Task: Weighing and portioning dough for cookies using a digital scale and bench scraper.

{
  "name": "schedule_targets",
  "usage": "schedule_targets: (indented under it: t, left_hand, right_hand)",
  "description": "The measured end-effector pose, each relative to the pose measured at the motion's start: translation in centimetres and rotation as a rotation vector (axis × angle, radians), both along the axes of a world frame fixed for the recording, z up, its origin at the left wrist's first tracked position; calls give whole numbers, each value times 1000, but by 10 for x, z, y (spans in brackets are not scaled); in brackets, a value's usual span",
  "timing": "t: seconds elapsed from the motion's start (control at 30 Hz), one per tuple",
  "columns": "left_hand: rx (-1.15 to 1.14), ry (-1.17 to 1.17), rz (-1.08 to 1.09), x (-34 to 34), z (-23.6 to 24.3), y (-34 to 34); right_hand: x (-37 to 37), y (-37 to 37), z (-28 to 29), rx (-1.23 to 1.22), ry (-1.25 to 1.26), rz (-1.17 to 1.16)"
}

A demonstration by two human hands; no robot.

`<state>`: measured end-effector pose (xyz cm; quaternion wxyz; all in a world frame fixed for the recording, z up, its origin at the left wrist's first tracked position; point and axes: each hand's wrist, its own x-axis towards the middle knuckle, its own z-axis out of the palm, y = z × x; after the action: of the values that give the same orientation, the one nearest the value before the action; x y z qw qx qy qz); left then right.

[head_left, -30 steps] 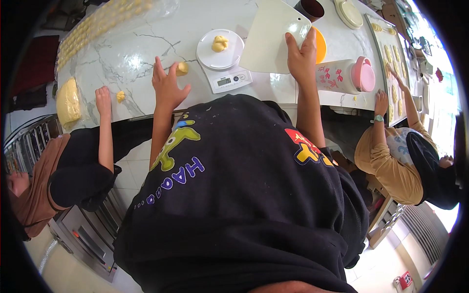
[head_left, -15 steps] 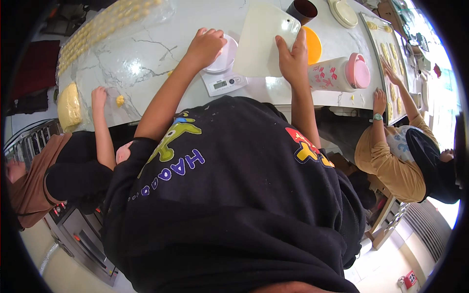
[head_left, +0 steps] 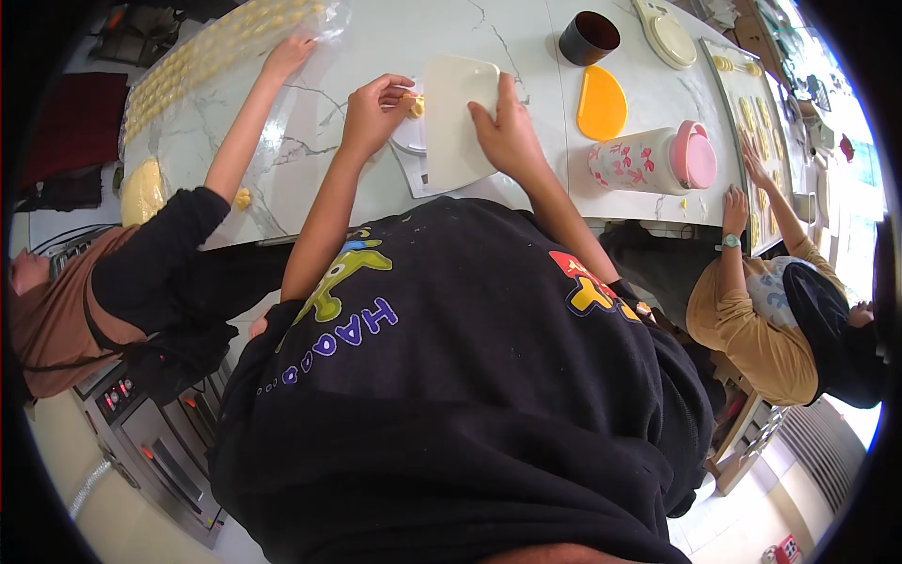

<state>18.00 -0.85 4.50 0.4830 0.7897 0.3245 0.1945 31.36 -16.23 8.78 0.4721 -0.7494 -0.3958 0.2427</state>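
Observation:
Between the thumb and fingers of my left hand (head_left: pixel 374 117) is a small lump of yellow dough (head_left: pixel 415 107), pinched over the edge of a round white dish (head_left: pixel 408 139). My right hand (head_left: pixel 507 132) grips a flat, off-white dough scraper (head_left: pixel 453 122) by its right side, upright just beside the dough. Behind the scraper, the dish rests on a white kitchen scale (head_left: pixel 419 177); its display is hidden.
Right of my hands are an orange scraper (head_left: pixel 601 105), a dark cup (head_left: pixel 590 39) and a pink-lidded bottle (head_left: pixel 648 160). A co-worker's hand (head_left: pixel 289 56) touches plastic over rows of dough balls (head_left: pixel 202 66) at the left. Another person works by a tray (head_left: pixel 742 103) at the right.
My right hand has brought the scraper left, in front of the scale. My left hand has shifted slightly left, and dough now shows in it. The left co-worker's arm has reached forward to the plastic.

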Motion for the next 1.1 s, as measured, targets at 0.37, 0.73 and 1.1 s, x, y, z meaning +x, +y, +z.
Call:
schedule_targets:
  t: [0.37, 0.73, 1.1]
  left_hand:
    - [-266, -229, 313, -4, -26, -26]
    - [-101, -158, 275, -28, -3, 1]
    - [-108, -104, 253, -116, -54, 7]
  right_hand:
    - [-25, 29, -6, 38, -210, 82]
    - [-3, 19, -7, 23, -193, 43]
    - [48, -15, 3, 206, -73, -148]
